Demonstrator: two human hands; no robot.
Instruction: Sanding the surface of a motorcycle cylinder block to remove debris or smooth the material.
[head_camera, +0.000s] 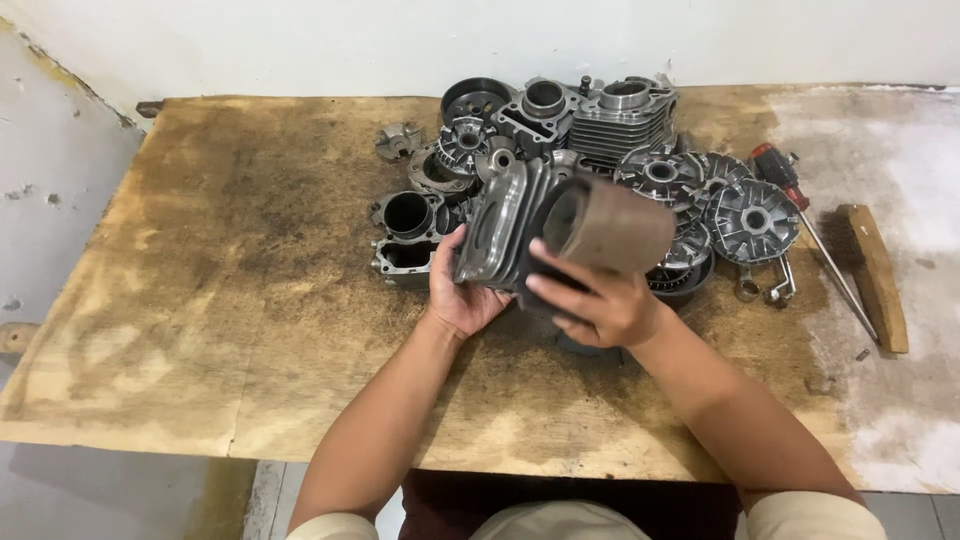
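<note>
Finned engine cylinder lifted off the bench and held in both hands, the pile of parts behind it untouched.

Head view: at the centre of the frame the left hand (462, 292) cups the finned end of a grey engine cylinder (545, 228) from below, fingers wrapped on its edge, while the right hand (598, 305) grips under the rusty-brown sleeve end, thumb and fingers closed around it. The cylinder is tilted, its bore facing the upper right, clear of the stained plywood bench (200, 300). Just behind it, in the upper middle, lies a heap of metal engine parts (560, 125): another finned cylinder, round housings, fan-like discs. At the right lie a red-handled screwdriver (800, 215) and a wire brush (872, 275), neither being touched. As a judgement, the work seems early: one piece in hand, no cleaning visibly begun.
</note>
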